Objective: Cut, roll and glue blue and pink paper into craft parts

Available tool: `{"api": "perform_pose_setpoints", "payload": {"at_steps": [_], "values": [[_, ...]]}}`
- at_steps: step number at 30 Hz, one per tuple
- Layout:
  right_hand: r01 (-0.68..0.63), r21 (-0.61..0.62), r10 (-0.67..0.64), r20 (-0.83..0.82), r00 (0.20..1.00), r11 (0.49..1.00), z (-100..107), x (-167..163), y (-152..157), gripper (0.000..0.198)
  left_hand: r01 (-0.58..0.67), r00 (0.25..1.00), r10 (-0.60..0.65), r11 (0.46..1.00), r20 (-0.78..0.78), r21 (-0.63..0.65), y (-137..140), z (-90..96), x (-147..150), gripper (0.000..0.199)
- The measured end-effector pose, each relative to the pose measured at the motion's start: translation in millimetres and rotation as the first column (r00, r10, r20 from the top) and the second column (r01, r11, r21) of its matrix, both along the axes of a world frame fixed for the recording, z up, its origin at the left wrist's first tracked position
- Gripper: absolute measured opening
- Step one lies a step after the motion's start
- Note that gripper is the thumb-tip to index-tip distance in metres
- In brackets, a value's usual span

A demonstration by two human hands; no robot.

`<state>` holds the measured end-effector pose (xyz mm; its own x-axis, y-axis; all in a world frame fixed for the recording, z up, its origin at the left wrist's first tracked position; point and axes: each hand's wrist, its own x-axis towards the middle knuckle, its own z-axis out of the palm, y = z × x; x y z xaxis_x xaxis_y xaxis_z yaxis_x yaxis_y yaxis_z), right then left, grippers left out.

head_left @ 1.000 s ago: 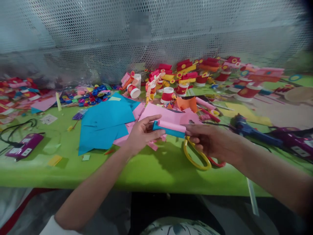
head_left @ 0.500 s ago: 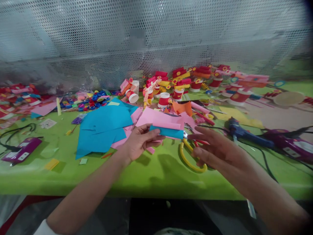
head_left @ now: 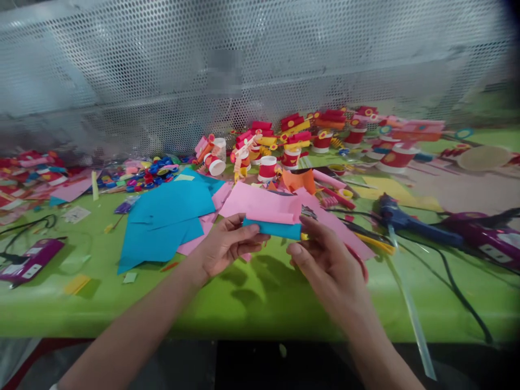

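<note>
My left hand [head_left: 227, 246] pinches the left end of a rolled blue and pink foam sheet [head_left: 274, 229] between thumb and fingers. The roll is held level above the table, blue below and pink along its top. At the roll's right end is my right hand [head_left: 327, 257], thumb and fingers apart; whether a fingertip touches the roll is unclear. A red curved handle [head_left: 361, 262] shows partly behind my right hand. Just right of it lies a yellow and black tool [head_left: 376, 242], its kind unclear. Behind the roll lie a pink sheet [head_left: 260, 199] and blue sheets [head_left: 162, 216].
A blue glue gun [head_left: 414, 222] with a glue stick [head_left: 412, 319] lies at right beside a purple power strip [head_left: 487, 238] and cables. Another purple strip [head_left: 32, 261] is at left. Decorated red cups [head_left: 268, 168] and colourful small parts [head_left: 150, 173] line the back.
My right hand has moved left to the roll's right end. The yellow loop handle seen beside it earlier no longer shows there. My left hand keeps its hold on the roll.
</note>
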<state>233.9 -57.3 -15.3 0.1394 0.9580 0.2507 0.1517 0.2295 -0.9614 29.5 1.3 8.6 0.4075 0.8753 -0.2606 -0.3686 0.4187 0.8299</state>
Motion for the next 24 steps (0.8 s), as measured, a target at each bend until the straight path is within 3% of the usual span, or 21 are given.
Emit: {"api": "perform_pose_setpoints", "payload": {"at_steps": [6, 12, 15, 20, 24], "values": [[0.023, -0.024, -0.022, 0.035, 0.999, 0.999, -4.2, 6.2, 4.6, 0.049, -0.007, 0.993, 0.021, 0.993, -0.114, 0.119, -0.2, -1.5, 0.2, 0.044], [0.015, -0.077, -0.014, 0.016, 1.000, 0.997, -4.2, 12.5, 6.5, 0.049, 0.087, 0.966, -0.023, 0.966, -0.256, 0.243, 3.1, -9.9, -4.5, 0.066], [0.043, -0.074, -0.038, 0.068, 0.997, 0.996, -5.8, 12.2, 6.4, 0.052, 0.077, 0.954, 0.008, 0.960, -0.299, 0.269, 5.0, -11.6, -4.2, 0.061], [0.101, 0.029, -0.105, 0.201, 0.974, 0.994, -11.1, 10.9, 3.5, 0.052, 0.069, 0.947, 0.015, 0.966, -0.322, 0.248, 6.4, -8.8, -4.1, 0.053], [0.110, 0.034, -0.114, 0.209, 0.971, 0.993, -13.2, 11.1, 3.7, 0.051, 0.041, 0.957, 0.027, 0.973, -0.288, 0.229, 7.5, -7.7, -5.5, 0.054]]}}
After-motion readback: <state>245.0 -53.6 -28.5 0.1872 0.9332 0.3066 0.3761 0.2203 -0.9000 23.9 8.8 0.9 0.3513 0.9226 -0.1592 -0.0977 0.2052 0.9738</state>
